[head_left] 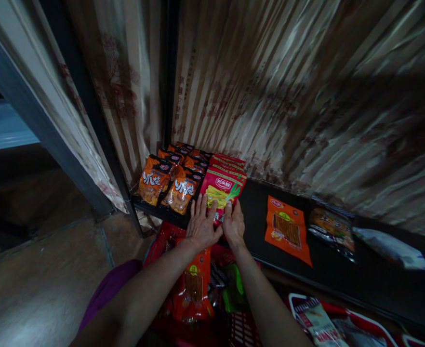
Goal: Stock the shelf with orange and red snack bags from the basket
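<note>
A red snack bag (222,185) with green trim and a picture of yellow strips lies in front of more red bags of the same kind on the black shelf. My left hand (202,225) rests on its lower left part, fingers spread. On the bag's lower right edge lies my right hand (233,224), fingers stretched forward. Between the two hands a bit of the bag's bottom shows. Immediately to the left stand rows of orange-and-black snack bags (183,189), the closest one almost touching my left fingertips.
Below the shelf (253,207), a red basket (243,327) holds orange packets (193,284) and a green one. Farther right on the shelf lie an orange packet (287,229), a dark clear-fronted bag (331,229) and a whitish bag (393,246). A second basket (371,324) stands lower right.
</note>
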The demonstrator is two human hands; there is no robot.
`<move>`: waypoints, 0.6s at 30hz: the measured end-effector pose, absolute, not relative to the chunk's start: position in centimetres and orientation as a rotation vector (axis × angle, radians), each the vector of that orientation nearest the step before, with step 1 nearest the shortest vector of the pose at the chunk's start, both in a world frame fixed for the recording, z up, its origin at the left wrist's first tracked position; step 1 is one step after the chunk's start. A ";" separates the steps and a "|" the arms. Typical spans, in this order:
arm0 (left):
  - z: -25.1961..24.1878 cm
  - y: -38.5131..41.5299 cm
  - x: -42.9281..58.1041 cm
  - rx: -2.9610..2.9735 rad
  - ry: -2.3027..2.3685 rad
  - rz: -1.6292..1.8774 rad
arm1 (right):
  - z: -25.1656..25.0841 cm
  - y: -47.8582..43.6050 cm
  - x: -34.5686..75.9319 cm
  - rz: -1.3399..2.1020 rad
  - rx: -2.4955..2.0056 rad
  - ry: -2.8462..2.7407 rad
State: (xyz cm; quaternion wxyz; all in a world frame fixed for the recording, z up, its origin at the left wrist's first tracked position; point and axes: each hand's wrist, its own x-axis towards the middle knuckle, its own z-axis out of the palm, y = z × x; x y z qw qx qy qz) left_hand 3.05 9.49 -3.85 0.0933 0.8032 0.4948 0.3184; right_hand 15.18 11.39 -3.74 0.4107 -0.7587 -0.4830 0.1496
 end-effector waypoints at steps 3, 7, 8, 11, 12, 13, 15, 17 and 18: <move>-3.8 9.5 3.0 2.374 1.478 0.933 | -3.7 11.3 15.0 0.366 -1.916 -1.234; -3.8 9.6 3.0 2.358 1.479 0.918 | -3.7 11.1 14.9 0.361 -1.927 -1.252; -3.8 9.6 3.0 2.358 1.477 0.916 | -3.7 11.1 14.9 0.360 -1.923 -1.254; -3.9 9.7 3.0 2.362 1.483 0.921 | -3.6 11.1 14.9 0.361 -1.911 -1.269; -4.0 9.7 3.0 2.364 1.486 0.924 | -3.7 11.1 14.9 0.355 -1.912 -1.275; -4.0 9.7 3.0 2.366 1.488 0.927 | -3.7 11.1 14.9 0.345 -1.912 -1.281; -4.0 9.7 3.0 2.372 1.489 0.930 | -3.8 11.1 14.9 0.324 -1.908 -1.284; -4.0 9.7 3.0 2.372 1.494 0.926 | -3.9 11.1 14.9 0.314 -1.902 -1.279; -4.1 9.7 3.1 2.370 1.497 0.923 | -3.9 11.1 14.9 0.315 -1.901 -1.276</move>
